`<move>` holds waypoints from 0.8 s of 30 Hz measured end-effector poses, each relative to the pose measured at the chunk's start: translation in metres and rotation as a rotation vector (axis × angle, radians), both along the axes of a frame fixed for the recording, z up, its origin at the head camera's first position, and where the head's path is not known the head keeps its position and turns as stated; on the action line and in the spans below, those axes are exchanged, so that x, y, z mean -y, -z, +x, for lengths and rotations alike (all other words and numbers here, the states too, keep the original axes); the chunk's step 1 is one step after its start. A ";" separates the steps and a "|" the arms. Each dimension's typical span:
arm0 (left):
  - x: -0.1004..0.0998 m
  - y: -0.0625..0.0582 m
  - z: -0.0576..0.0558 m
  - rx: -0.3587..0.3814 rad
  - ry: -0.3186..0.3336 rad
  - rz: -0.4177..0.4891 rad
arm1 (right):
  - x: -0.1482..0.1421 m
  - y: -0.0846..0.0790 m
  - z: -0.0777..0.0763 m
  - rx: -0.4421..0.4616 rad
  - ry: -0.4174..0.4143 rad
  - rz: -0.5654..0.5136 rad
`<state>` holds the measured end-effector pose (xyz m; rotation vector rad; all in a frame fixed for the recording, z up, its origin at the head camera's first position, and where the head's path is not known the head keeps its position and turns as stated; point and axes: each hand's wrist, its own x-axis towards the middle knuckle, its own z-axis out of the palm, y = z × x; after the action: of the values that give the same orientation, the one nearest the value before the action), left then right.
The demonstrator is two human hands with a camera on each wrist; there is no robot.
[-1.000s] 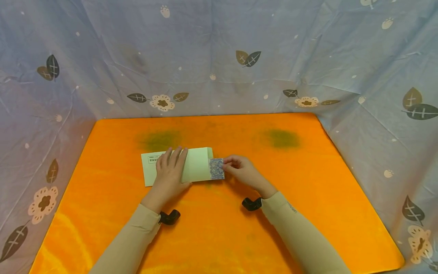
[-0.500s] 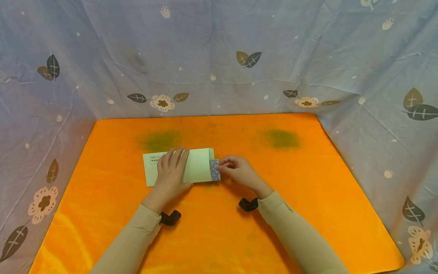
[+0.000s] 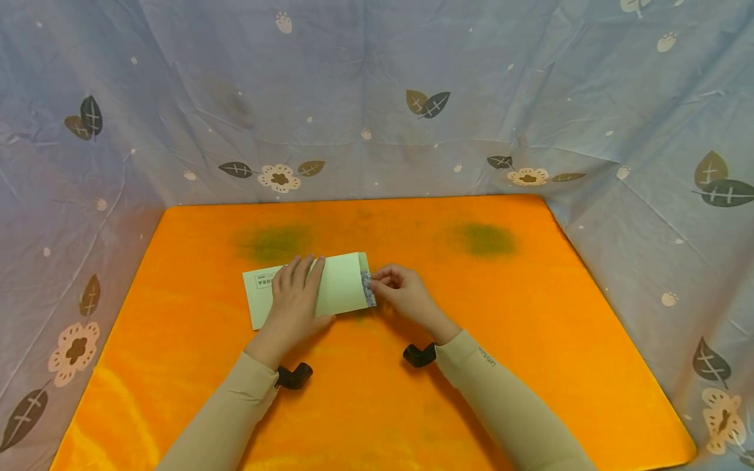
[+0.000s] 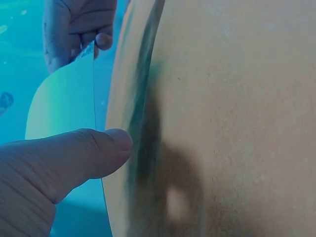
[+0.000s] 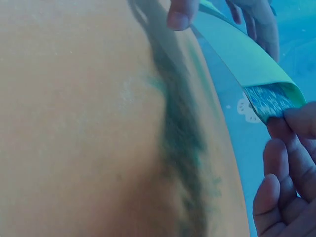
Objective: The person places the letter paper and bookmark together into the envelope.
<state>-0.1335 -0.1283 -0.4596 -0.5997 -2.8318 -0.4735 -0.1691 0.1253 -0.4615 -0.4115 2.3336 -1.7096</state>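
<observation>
A pale green envelope (image 3: 340, 288) with a small printed box at its left end lies crosswise in the head view. My left hand (image 3: 294, 306) holds it across its width, fingers over the top and thumb (image 4: 106, 148) at the near edge. Between thumb and fingers the envelope bows, as the right wrist view shows. From its open right end sticks a narrow strip of a blue-and-white patterned card (image 5: 266, 98). Thumb and forefinger of my right hand (image 3: 409, 297) pinch that card's outer edge, right at the envelope's mouth. Most of the card is hidden inside.
An orange cloth-covered table (image 3: 365, 405) spreads under both hands, with dark green smudges (image 3: 485, 239) towards the back. A grey-blue curtain (image 3: 365, 65) with leaf and flower prints encloses the back and sides. Black curved pieces (image 3: 294, 376) stick out at both cuffs.
My right hand has moved left, and the card has slid deeper into the envelope, leaving a thinner strip outside. The envelope has tilted slightly, while my left hand stays nearly in place.
</observation>
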 end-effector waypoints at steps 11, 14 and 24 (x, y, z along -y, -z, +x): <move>0.002 -0.001 0.001 0.018 -0.016 0.007 | 0.008 0.004 0.003 -0.067 0.018 0.026; 0.002 -0.001 0.000 0.016 -0.020 0.000 | 0.009 0.005 0.003 -0.094 -0.018 0.064; 0.003 0.001 0.000 0.003 -0.025 -0.004 | 0.012 0.005 0.007 -0.161 -0.094 0.140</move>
<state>-0.1335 -0.1313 -0.4605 -0.5639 -2.8399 -0.4648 -0.1621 0.1132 -0.4668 -0.6433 2.4834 -1.5110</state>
